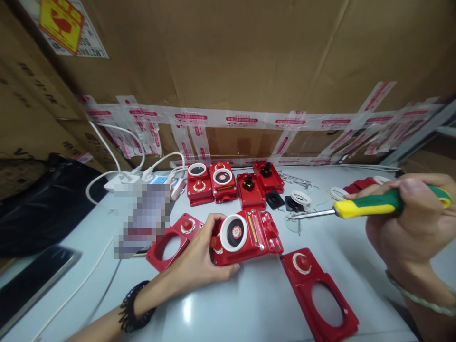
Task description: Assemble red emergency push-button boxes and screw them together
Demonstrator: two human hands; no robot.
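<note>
My left hand (pixel 199 259) grips the left end of a red alarm box (pixel 249 235) with a white ring and black dial, resting on the white table (pixel 228 308). My right hand (pixel 409 218) is closed around a green and yellow screwdriver (pixel 370 205). Its metal shaft points left, with the tip hovering just right of the box. A red cover plate with an oval hole (pixel 320 294) lies in front, to the right. Another red cover plate (pixel 171 242) lies behind my left hand.
Several red alarm boxes (pixel 223 183) stand in a row at the back. Black parts and white rings (pixel 301 197) lie beside them. White cables and a power strip (pixel 142 178) sit back left, with a black bag (pixel 35 204) and a dark tablet (pixel 32 280) nearby. Taped cardboard walls the table.
</note>
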